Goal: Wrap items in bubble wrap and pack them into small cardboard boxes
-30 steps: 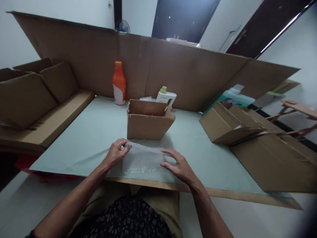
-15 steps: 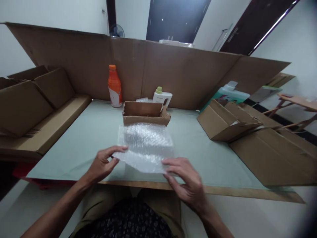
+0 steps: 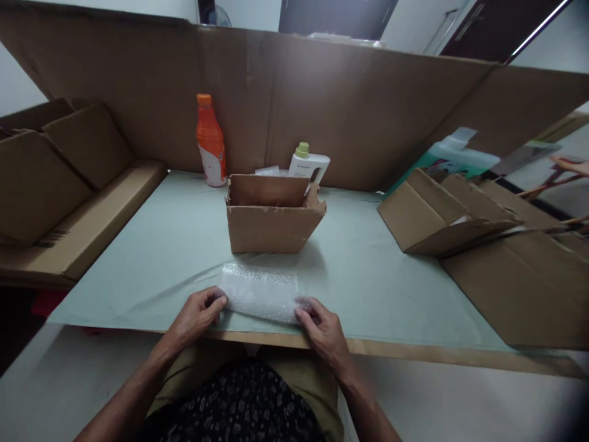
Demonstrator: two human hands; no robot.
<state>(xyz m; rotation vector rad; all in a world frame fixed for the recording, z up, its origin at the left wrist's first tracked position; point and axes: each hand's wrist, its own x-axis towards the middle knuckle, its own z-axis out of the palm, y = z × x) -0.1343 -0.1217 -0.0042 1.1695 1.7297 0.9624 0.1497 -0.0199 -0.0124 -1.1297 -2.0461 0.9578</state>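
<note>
A sheet of clear bubble wrap (image 3: 260, 293) lies folded into a narrow strip near the front edge of the table. My left hand (image 3: 197, 313) pinches its left end between thumb and fingers. At the opposite end, my right hand (image 3: 322, 325) is closed on the right edge in the same way. Just beyond the wrap stands an open cardboard box (image 3: 271, 228), upright, with torn edges at its right side. Its inside is mostly hidden from this angle.
Behind the box are a white bottle with a green cap (image 3: 306, 164) and an orange bottle (image 3: 211, 144). Cardboard boxes (image 3: 73, 245) flank the left, and more boxes (image 3: 510, 282) the right, near a teal jug (image 3: 460, 156). A cardboard panel (image 3: 359, 110) walls the back.
The bubble wrap went from a wider, raised sheet to a narrow folded strip lower on the table. Both hands came down with it, and the box front is now uncovered. The view tilted downward.
</note>
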